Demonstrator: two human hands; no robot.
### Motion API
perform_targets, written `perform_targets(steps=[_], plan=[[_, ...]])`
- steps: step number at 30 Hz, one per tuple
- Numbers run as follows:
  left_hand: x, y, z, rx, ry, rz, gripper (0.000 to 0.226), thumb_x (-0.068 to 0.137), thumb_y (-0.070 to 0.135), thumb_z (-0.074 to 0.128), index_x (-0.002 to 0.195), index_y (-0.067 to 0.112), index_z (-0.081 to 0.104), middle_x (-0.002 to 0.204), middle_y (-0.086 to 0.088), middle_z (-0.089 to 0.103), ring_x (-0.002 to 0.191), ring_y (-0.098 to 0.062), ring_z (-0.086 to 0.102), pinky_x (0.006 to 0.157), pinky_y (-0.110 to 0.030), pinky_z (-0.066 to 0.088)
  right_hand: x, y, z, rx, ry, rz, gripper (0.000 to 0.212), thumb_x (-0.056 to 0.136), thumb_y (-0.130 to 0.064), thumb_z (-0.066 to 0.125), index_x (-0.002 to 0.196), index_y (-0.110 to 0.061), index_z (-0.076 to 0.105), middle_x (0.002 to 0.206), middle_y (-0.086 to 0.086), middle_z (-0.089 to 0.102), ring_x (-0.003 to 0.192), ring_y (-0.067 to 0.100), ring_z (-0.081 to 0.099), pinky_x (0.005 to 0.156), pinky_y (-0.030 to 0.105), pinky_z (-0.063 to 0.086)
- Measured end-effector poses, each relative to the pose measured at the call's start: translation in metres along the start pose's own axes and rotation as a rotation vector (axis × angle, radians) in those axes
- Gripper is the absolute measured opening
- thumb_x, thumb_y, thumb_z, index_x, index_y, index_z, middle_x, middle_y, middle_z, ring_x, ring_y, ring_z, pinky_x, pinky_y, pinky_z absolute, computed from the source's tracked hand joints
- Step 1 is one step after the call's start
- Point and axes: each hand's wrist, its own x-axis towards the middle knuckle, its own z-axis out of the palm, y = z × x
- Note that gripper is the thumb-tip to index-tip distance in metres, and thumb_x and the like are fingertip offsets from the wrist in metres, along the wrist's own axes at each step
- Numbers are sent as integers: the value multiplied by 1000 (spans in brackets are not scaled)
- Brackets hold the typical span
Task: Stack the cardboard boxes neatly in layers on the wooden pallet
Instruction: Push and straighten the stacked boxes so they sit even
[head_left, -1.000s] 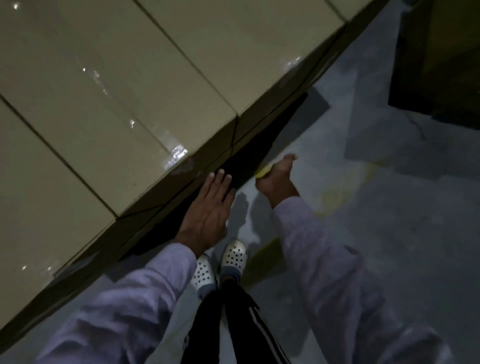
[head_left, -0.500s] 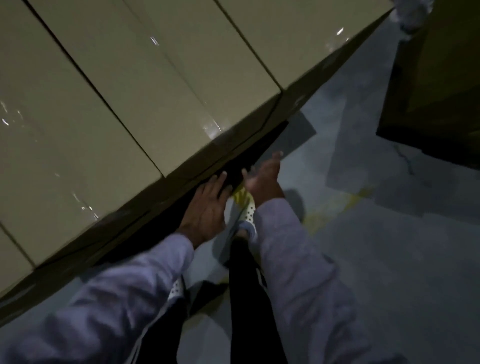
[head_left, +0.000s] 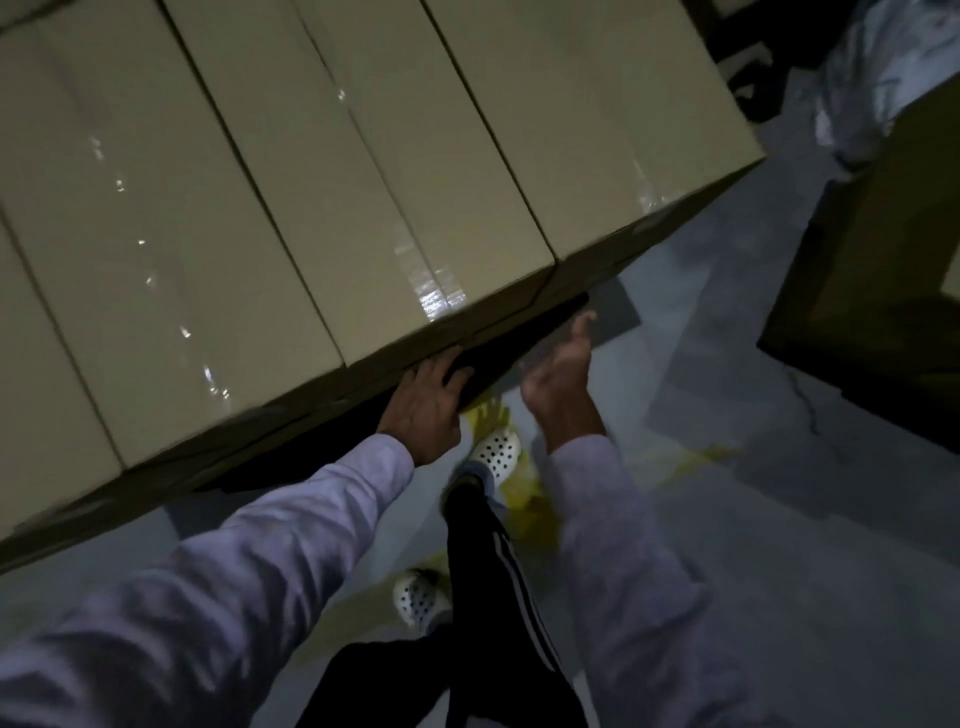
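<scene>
Grey concrete floor (head_left: 779, 545), marked with worn yellow paint, lies under dim light. The boxes (head_left: 260, 234) stand side by side in a row with taped tops, directly ahead of the person and above both hands. Each box has its long axis running away from the person. The row's near face runs from lower left to upper right. The pallet is not distinguishable beneath the row.

The left hand (head_left: 423, 402) is the nearer one. Its fingers are straight and laid flat against the shaded near face, just below the top edge. It grasps nothing. The right hand (head_left: 558, 382) is blurred, with fingers released and spread, and holds nothing. It sits just beside the same face, further right. Whether it touches the face cannot be told.

Judgement: the step in hand is squaring the row. Any push should act along the boxes' long axis, away from the person. A separate carton (head_left: 883, 270) stands well apart at right.
</scene>
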Motion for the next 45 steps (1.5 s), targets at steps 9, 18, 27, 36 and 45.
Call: perform_targets(steps=[9,18,27,36,45], plan=[[-178,6,1,-158,259,-199,72,80,14,69,151,15,56,166,-11,42,145,-40,45,105,-52,47,-189,95,-32,-746,-272,-65,79,105,-66,51,171,-35,21,179,-11,11,162,22,23,127,50,31],[-418,-17,22,-461,747,-638,72,80,17,81,147,28,59,161,4,51,155,-28,36,116,-54,38,-339,143,-10,-1299,-636,-633,68,107,-46,63,167,-33,35,179,-15,0,160,6,13,121,31,26],[-484,-48,14,-538,969,-783,66,81,16,83,143,26,62,155,2,57,151,-30,41,116,-58,41,-386,187,63,-1474,-800,-747,50,107,-43,63,155,-31,54,175,0,25,160,20,25,128,37,26],[-504,-139,-23,-542,1060,-934,62,86,15,80,144,26,61,156,1,56,151,-28,41,118,-54,38,-374,263,164,-1738,-1082,-783,46,107,-42,64,150,-28,58,173,4,29,159,21,29,116,26,23],[-509,-201,-15,-623,1087,-1053,57,90,16,79,143,27,63,153,3,59,149,-27,43,119,-50,37,-359,343,238,-1841,-1124,-707,41,106,-38,66,145,-26,63,166,8,38,154,22,36,114,25,26]])
